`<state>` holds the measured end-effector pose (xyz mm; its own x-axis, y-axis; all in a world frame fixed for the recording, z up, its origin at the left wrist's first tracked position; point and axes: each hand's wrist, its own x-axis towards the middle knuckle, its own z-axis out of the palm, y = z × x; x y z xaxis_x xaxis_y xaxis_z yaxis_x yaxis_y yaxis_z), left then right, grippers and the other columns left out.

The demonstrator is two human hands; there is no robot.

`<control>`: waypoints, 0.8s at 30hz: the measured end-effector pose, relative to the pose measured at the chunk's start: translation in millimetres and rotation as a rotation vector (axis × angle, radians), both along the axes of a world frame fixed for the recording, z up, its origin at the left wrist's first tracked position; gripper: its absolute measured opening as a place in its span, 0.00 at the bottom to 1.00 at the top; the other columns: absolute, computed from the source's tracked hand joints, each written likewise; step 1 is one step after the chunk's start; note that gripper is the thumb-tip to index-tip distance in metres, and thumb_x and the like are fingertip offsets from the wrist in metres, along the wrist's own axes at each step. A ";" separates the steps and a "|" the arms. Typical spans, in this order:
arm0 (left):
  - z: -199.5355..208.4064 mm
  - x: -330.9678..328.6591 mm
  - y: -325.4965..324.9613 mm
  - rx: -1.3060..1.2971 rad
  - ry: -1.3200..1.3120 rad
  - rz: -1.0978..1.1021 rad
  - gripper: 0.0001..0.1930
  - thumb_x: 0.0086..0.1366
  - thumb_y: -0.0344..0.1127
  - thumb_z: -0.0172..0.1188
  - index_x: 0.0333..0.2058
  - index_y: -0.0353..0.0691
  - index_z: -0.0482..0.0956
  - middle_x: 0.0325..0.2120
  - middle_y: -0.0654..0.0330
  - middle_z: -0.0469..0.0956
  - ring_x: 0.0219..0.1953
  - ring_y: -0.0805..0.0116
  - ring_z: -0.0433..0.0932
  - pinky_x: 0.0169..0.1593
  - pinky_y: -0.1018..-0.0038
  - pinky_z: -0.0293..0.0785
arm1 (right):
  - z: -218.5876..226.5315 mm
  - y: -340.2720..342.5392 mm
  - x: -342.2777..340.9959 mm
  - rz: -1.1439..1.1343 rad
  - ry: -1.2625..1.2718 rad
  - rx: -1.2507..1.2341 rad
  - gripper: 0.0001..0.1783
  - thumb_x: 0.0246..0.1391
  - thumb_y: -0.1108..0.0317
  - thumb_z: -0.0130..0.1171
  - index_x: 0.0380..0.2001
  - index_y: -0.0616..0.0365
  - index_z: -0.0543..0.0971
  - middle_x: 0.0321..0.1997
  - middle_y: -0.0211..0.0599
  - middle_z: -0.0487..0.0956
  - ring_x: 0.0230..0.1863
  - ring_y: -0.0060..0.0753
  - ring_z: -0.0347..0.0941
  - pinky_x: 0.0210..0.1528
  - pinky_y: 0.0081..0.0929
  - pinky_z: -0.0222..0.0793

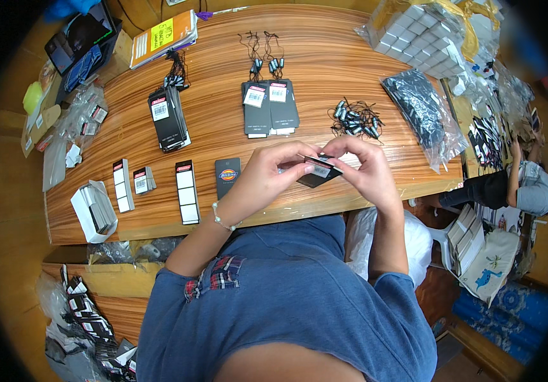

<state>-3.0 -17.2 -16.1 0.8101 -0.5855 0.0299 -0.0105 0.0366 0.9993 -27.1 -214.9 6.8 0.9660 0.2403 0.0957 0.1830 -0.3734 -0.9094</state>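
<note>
Close to the table's front edge, my left hand [272,167] and my right hand [368,170] pinch a black hang tag [312,179] between fingers and thumbs. A small white barcode label shows on it, under my thumbs. Just beyond my right hand lies a tangled heap of black tag strings [355,121]. A single black hang tag [227,178] with a colourful logo lies beside my left forearm. Farther back, two stacks of dark tags [269,118] carry small labels, with strings fanned out behind them. Another stack of strung tags [169,124] lies to the left.
At left are label stacks [186,194] and a white box of cards [89,213]. A notebook [165,38] and a screen [79,38] stand at the back left. Plastic bags [425,118] and stacked white boxes [417,38] occupy the right. Another person [532,188] is at far right.
</note>
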 end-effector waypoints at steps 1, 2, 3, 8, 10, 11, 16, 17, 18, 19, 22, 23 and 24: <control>1.2 1.0 -0.5 0.028 -0.005 -0.011 0.07 0.57 0.24 0.56 0.36 0.32 0.74 0.36 0.60 0.76 0.39 0.74 0.75 0.45 0.79 0.71 | 1.0 3.4 -1.6 -0.006 0.001 0.010 0.09 0.44 0.79 0.57 0.33 0.66 0.75 0.28 0.32 0.76 0.31 0.20 0.71 0.38 0.19 0.67; 1.5 1.8 1.1 0.056 -0.020 -0.013 0.07 0.58 0.24 0.56 0.36 0.32 0.74 0.35 0.61 0.77 0.38 0.75 0.75 0.44 0.79 0.71 | 2.0 6.2 -2.8 -0.010 0.001 0.021 0.09 0.44 0.80 0.57 0.33 0.65 0.75 0.26 0.33 0.76 0.31 0.21 0.71 0.36 0.19 0.67; 1.4 2.7 4.3 0.085 -0.034 -0.015 0.07 0.58 0.24 0.56 0.36 0.32 0.74 0.34 0.61 0.77 0.38 0.75 0.75 0.44 0.79 0.71 | 2.3 7.3 -3.2 -0.015 0.002 0.031 0.09 0.44 0.80 0.56 0.33 0.64 0.75 0.24 0.33 0.75 0.30 0.21 0.72 0.35 0.20 0.68; 1.8 5.3 15.6 -0.111 0.130 0.059 0.06 0.59 0.24 0.55 0.36 0.32 0.74 0.32 0.61 0.77 0.35 0.77 0.75 0.42 0.81 0.70 | -5.4 -18.6 -3.1 0.130 0.246 0.817 0.07 0.50 0.75 0.54 0.35 0.62 0.73 0.19 0.33 0.73 0.20 0.19 0.66 0.24 0.17 0.60; -2.9 4.5 14.1 -0.139 0.122 0.048 0.07 0.58 0.25 0.57 0.36 0.32 0.74 0.31 0.61 0.78 0.35 0.77 0.75 0.41 0.81 0.71 | -9.9 -20.8 -5.0 0.214 0.227 1.166 0.09 0.51 0.75 0.51 0.37 0.63 0.72 0.25 0.41 0.76 0.24 0.27 0.72 0.31 0.24 0.66; -5.9 4.2 13.5 -0.152 0.121 0.047 0.08 0.57 0.25 0.57 0.37 0.32 0.74 0.31 0.61 0.78 0.35 0.78 0.75 0.41 0.81 0.71 | -9.0 -18.7 -4.6 0.231 0.232 1.282 0.10 0.52 0.74 0.51 0.38 0.64 0.71 0.28 0.44 0.77 0.28 0.31 0.75 0.35 0.27 0.70; -7.0 -3.8 3.6 -0.105 0.231 0.005 0.08 0.58 0.25 0.57 0.37 0.32 0.73 0.32 0.61 0.77 0.37 0.77 0.75 0.42 0.81 0.72 | -13.7 -9.6 -4.4 0.072 0.134 1.224 0.12 0.53 0.76 0.50 0.42 0.65 0.70 0.39 0.52 0.77 0.41 0.41 0.76 0.47 0.38 0.71; -6.5 -3.9 2.7 -0.099 0.257 -0.010 0.08 0.58 0.24 0.56 0.37 0.33 0.73 0.33 0.61 0.77 0.38 0.76 0.75 0.42 0.81 0.71 | -14.8 -8.4 -3.5 0.040 0.071 1.182 0.13 0.53 0.77 0.49 0.43 0.66 0.70 0.40 0.53 0.76 0.43 0.43 0.75 0.49 0.39 0.71; -7.1 -2.8 2.0 -0.108 0.247 0.021 0.08 0.58 0.24 0.56 0.37 0.33 0.73 0.34 0.60 0.77 0.38 0.76 0.75 0.43 0.80 0.72 | -14.3 -7.1 -3.3 -0.067 -0.010 1.069 0.11 0.53 0.77 0.50 0.41 0.66 0.72 0.38 0.49 0.77 0.39 0.37 0.76 0.43 0.31 0.72; -8.5 -0.3 1.3 -0.117 0.237 0.053 0.08 0.58 0.24 0.56 0.37 0.33 0.73 0.35 0.60 0.76 0.38 0.75 0.75 0.43 0.80 0.72 | -14.0 -7.8 -3.5 -0.135 -0.100 0.930 0.09 0.53 0.77 0.50 0.39 0.66 0.72 0.37 0.46 0.76 0.37 0.34 0.75 0.42 0.28 0.71; -12.3 9.3 -0.7 -0.162 0.112 0.161 0.09 0.57 0.23 0.57 0.38 0.34 0.73 0.40 0.58 0.75 0.39 0.73 0.75 0.45 0.78 0.72 | -14.7 -10.0 -2.1 -0.317 -0.357 0.507 0.05 0.53 0.77 0.51 0.34 0.65 0.74 0.34 0.37 0.74 0.34 0.23 0.71 0.37 0.19 0.66; -13.0 11.9 -2.7 -0.181 0.055 0.191 0.10 0.57 0.23 0.57 0.38 0.34 0.73 0.41 0.58 0.74 0.39 0.72 0.75 0.46 0.78 0.72 | -14.1 -8.4 -2.5 -0.336 -0.337 0.529 0.04 0.54 0.77 0.50 0.34 0.65 0.73 0.34 0.36 0.74 0.33 0.22 0.70 0.37 0.19 0.65; -8.0 13.4 -4.3 -0.165 0.006 0.217 0.11 0.55 0.21 0.57 0.38 0.34 0.73 0.44 0.58 0.72 0.39 0.72 0.76 0.45 0.78 0.73 | -13.0 -3.8 -3.1 -0.354 -0.316 0.551 0.04 0.54 0.77 0.50 0.33 0.64 0.73 0.34 0.36 0.74 0.33 0.22 0.69 0.38 0.18 0.65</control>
<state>10.4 -21.5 -24.1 0.9165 -0.3858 0.1059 -0.0303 0.1969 0.9800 -30.3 -218.7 -6.2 0.8832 -0.2453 0.3997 0.4207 0.0377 -0.9064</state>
